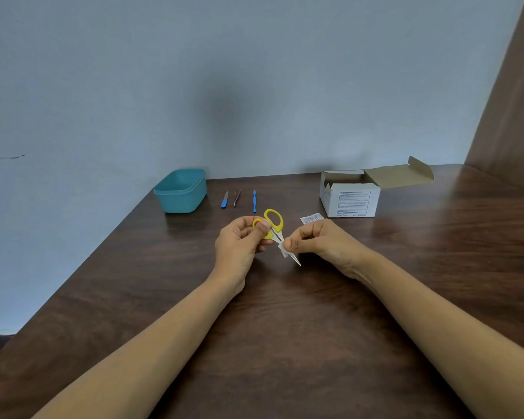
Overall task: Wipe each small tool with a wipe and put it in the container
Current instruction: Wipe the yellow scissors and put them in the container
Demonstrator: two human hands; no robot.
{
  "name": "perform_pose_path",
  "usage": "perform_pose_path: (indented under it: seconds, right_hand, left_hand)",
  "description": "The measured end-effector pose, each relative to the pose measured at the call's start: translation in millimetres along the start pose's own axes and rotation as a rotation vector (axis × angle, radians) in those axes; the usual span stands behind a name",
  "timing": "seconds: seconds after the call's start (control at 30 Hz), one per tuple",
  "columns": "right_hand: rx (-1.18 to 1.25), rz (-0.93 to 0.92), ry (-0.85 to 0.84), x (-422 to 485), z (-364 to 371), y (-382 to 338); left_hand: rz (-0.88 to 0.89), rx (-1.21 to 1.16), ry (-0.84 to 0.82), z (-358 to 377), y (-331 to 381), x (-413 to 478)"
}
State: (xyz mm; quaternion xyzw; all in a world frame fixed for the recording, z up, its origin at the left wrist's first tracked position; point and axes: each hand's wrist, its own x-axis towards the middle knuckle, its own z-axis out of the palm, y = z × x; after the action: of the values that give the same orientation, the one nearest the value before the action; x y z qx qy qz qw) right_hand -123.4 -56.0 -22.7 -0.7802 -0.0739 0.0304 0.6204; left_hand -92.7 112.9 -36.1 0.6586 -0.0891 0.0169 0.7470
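Scissors (273, 222), yellow handles: above bench (315, 313), handle gripped by left hand (239, 241); right hand (321, 241) pinches wipe (284, 251) around blades. Teal container (180, 190) far left, apart

The scissors (277, 230) had bright yellow handles and pale silvery blades, and the wipe (284, 251) was white. The container (180, 193) was teal. The file (224, 200) had a blue handle, the tweezers (237, 197) were dark metal, and the slim stick (254, 201) was blue. The box (350, 199) was white with a panel of fine dark print, plain brown inside. The packet (311, 218) was white with blue lettering. The table (285, 328) was dark brown with streaky wood grain, and the wall (164, 86) was pale grey-blue.
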Motion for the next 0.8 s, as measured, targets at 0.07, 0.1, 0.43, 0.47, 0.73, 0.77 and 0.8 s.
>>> perform_pose_path:
  seconds: [0.07, 0.1, 0.43, 0.47, 0.73, 0.77, 0.8]
  right_hand:
    - [0.036, -0.03, 0.083, 0, 4, 3]
    - [0.065, -0.047, 0.128, 1, 7, 5]
    - [0.211, -0.104, 0.392, 1, 21, 8]
    - [0.201, -0.08, 0.345, 1, 18, 6]
    - [0.045, 0.073, 0.021, -4, -2, -4]
    - [0.042, 0.075, 0.001, -6, -2, -5]
    - [0.048, 0.07, -0.007, -6, -2, -5]
  left_hand:
    - [0.009, 0.033, -0.01, 1, -1, 0]
    - [0.02, 0.054, -0.024, 1, -1, 0]
    - [0.032, 0.065, -0.104, 2, 0, -3]
    - [0.032, 0.055, -0.088, 2, 0, -3]
    - [0.0, -0.012, -0.02, 1, 0, 0]
    - [-0.003, -0.02, -0.021, 0, 0, -1]
    - [-0.005, -0.021, -0.026, -1, 0, -1]
